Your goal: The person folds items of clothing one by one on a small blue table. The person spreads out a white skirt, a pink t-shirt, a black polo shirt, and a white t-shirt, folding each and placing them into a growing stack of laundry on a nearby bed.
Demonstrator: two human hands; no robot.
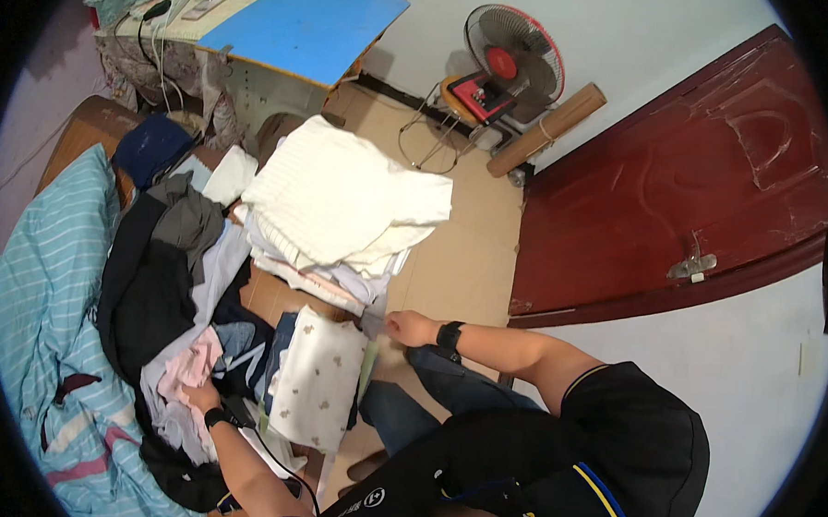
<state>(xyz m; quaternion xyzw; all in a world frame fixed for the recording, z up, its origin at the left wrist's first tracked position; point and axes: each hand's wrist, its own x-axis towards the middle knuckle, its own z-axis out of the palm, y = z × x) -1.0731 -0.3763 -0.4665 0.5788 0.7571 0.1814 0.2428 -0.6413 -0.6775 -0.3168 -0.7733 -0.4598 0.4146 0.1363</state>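
Note:
My left hand [203, 397] is closed on a crumpled pink garment [192, 362] in the loose clothes pile. Under it lies a pale lilac garment [175, 407]. My right hand [413, 329] is curled closed above my knee, near the edge of the folded clothes; whatever it may hold is hidden. Between my hands sits a folded white garment with small brown prints [318, 379], on top of other folded pieces. Beyond it rises a taller stack of folded clothes, topped by a cream ribbed garment [329, 190].
Black and grey clothes [150, 279] heap at left, beside a blue striped quilt [39, 270]. A blue-topped table [304, 27] stands at the back. A fan [515, 60] rests on a stool near a rolled mat [549, 130]. A dark red door [676, 178] is at right.

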